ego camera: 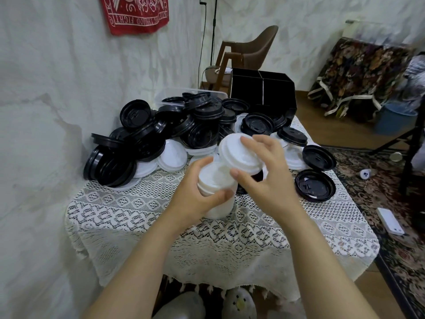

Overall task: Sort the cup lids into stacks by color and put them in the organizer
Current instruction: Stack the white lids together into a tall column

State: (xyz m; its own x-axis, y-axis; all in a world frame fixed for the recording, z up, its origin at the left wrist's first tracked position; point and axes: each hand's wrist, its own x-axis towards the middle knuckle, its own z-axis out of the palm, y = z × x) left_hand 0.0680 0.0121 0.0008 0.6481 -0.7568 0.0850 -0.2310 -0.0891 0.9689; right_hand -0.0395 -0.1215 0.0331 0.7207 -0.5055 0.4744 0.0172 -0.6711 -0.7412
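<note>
My left hand (195,192) grips a stack of white lids (218,196) above the table's middle. My right hand (266,176) holds a single white lid (239,153) tilted against the top of that stack. A big heap of black lids (165,132) with white lids (172,155) mixed underneath fills the far half of the table. Two black lids (315,185) lie apart at the right edge. The black organizer (262,88) with divided compartments stands at the table's far right corner.
The small table wears a white lace cloth (184,226) and stands against a wall on the left. A clear plastic container (190,94) sits behind the heap. A brown chair (250,49) stands beyond. A white phone-like box (389,221) lies on the patterned rug.
</note>
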